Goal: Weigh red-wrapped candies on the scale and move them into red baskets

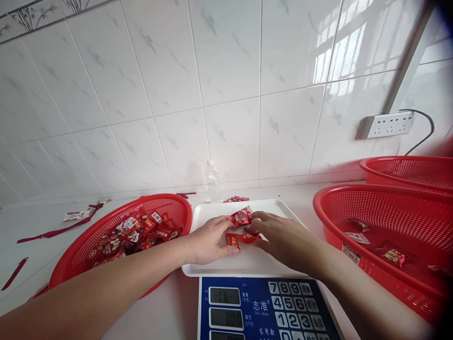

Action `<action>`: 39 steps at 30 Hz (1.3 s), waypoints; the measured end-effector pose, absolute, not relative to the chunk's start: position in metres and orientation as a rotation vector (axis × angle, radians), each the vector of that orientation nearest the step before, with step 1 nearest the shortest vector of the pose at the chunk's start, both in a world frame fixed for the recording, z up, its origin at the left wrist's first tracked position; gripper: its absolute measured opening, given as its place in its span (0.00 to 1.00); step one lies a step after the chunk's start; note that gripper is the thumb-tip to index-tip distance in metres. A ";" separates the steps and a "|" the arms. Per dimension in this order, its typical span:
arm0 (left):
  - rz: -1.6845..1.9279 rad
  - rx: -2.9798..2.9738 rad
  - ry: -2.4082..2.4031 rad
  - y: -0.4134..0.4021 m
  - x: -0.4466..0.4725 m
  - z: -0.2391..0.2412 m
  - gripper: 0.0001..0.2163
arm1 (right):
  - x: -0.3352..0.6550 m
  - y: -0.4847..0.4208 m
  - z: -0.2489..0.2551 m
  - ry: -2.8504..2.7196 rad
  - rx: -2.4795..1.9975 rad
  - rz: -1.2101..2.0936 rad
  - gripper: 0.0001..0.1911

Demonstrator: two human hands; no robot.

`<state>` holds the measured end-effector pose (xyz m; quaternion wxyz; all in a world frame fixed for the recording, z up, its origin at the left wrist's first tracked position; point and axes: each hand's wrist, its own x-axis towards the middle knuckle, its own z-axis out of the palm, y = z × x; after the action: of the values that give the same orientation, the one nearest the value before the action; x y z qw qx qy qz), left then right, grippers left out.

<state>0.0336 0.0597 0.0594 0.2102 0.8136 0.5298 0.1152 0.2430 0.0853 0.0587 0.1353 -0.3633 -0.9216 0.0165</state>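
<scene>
A white tray (212,215) sits on a blue electronic scale (265,307). Both my hands rest on the tray around a small cluster of red candy packets (241,217). My left hand (208,238) lies with fingers curled, its thumb and fingertips touching a small red packet (232,240). My right hand (279,236) reaches in from the right, fingers bent over another red packet (248,237). Whether either hand truly grips a packet is unclear.
A red mesh basket (88,245) full of red wrapped candies stands at the left. At the right stands a second red basket (371,208) holding a few packets, with a third (406,172) behind it. A clear bottle (214,182) and a wall socket (389,125) are by the tiled wall.
</scene>
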 end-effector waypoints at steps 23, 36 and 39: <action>0.351 2.273 1.419 0.057 0.039 0.065 0.12 | 0.252 0.091 0.065 -2.656 -1.231 0.176 0.12; 0.497 2.286 1.491 0.065 0.040 0.055 0.06 | 0.250 0.084 0.075 -2.691 -1.129 0.284 0.14; 0.521 2.258 1.523 0.066 0.042 0.055 0.12 | 0.249 0.085 0.076 -2.635 -1.140 0.236 0.16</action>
<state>0.0423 0.0662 0.0545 0.1833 0.8004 0.5401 0.1846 0.2490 0.0855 0.0757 0.1301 -0.3925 -0.9069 0.0813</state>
